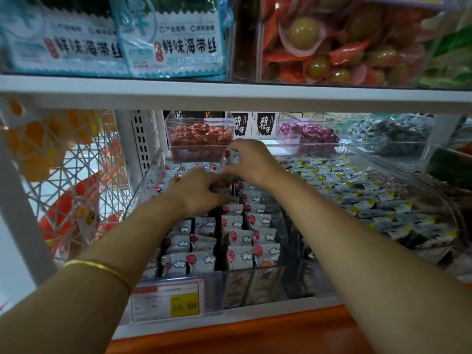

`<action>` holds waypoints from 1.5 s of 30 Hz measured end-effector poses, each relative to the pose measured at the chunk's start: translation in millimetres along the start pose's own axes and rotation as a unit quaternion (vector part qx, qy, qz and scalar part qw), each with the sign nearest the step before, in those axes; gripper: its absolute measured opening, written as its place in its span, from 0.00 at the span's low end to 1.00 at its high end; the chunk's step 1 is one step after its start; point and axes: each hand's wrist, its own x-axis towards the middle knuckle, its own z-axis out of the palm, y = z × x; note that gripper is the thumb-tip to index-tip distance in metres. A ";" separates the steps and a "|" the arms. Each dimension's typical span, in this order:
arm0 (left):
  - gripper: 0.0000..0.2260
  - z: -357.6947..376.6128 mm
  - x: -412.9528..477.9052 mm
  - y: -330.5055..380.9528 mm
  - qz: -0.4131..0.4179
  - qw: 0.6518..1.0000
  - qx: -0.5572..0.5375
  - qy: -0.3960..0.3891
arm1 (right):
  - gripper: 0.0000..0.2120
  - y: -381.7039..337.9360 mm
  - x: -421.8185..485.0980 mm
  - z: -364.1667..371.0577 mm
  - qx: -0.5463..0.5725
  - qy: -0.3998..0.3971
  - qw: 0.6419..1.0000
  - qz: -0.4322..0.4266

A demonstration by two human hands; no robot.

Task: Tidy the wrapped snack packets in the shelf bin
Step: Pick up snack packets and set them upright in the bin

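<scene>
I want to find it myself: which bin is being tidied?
Under the white shelf board, find the clear bin behind the yellow price tag. Its packets show red balloons and clouds; the packets alongside have yellow corners.

Noted overhead: white shelf board (255,98) carrying blue-and-white pouches (178,44) and a clear box (259,54) of orange-wrapped green balls. At left, white slotted upright (140,139) beside a white wire basket (76,159); along the front edge, orange strip (255,330) and yellow price tag (184,304). Lit softly and evenly.
</scene>
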 end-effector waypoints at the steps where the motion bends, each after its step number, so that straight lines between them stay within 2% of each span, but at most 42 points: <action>1: 0.16 -1.2 -4.5 -0.4 0.005 1.000 -0.017 0.023 | 0.13 -0.9 3.5 1.2 -0.023 -0.011 1.000 -0.004; 4: 0.19 -3.0 -19.2 -3.3 0.001 0.998 0.013 0.068 | 0.14 -3.1 8.1 1.3 -0.058 -0.053 0.997 -0.003; 7: 0.24 1.1 -29.5 -9.5 -0.024 0.995 0.064 0.068 | 0.11 -6.3 6.6 5.2 -0.109 -0.174 0.979 -0.009; 9: 0.26 4.7 -34.7 -13.3 -0.034 0.995 0.077 0.062 | 0.16 -8.1 8.1 7.2 -0.170 -0.226 0.959 0.000; 11: 0.25 8.1 -37.5 -16.6 -0.030 0.995 0.075 0.062 | 0.20 -8.9 11.6 5.6 -0.166 -0.233 0.958 0.011; 15: 0.24 10.2 -38.3 -18.9 -0.021 0.996 0.061 0.059 | 0.16 -4.8 22.1 5.7 -0.109 -0.134 0.984 0.034; 18: 0.24 10.1 -38.6 -18.7 -0.028 0.997 0.041 0.054 | 0.12 -2.3 32.2 16.8 -0.130 -0.071 0.988 0.035; 21: 0.23 6.4 -38.4 -17.4 -0.036 0.998 0.013 0.045 | 0.07 -3.3 40.4 28.3 -0.148 -0.070 0.986 0.029; 28: 0.20 -1.5 -40.8 -13.4 -0.034 0.998 -0.006 0.048 | 0.06 -4.9 43.7 41.6 -0.177 -0.090 0.977 0.073; 31: 0.17 -3.6 -42.8 -11.6 -0.036 0.995 -0.035 0.084 | 0.03 -3.9 38.3 33.6 -0.154 -0.020 0.986 0.067; 36: 0.13 -11.4 -49.8 -6.7 -0.035 0.975 -0.102 0.192 | 0.04 -11.8 24.6 17.1 -0.055 0.137 0.984 0.095; 39: 0.13 -18.4 -58.8 -0.3 -0.039 0.967 -0.148 0.205 | 0.02 -21.3 -3.1 4.2 0.034 0.209 0.973 0.096; 42: 0.18 -22.4 -69.7 4.7 -0.038 0.957 -0.205 0.203 | 0.05 -31.3 -47.0 -4.7 0.155 0.279 0.944 0.083; 45: 0.19 -21.1 -80.1 8.7 -0.040 0.944 -0.264 0.194 | 0.06 -41.6 -87.3 -11.1 0.249 0.293 0.918 0.096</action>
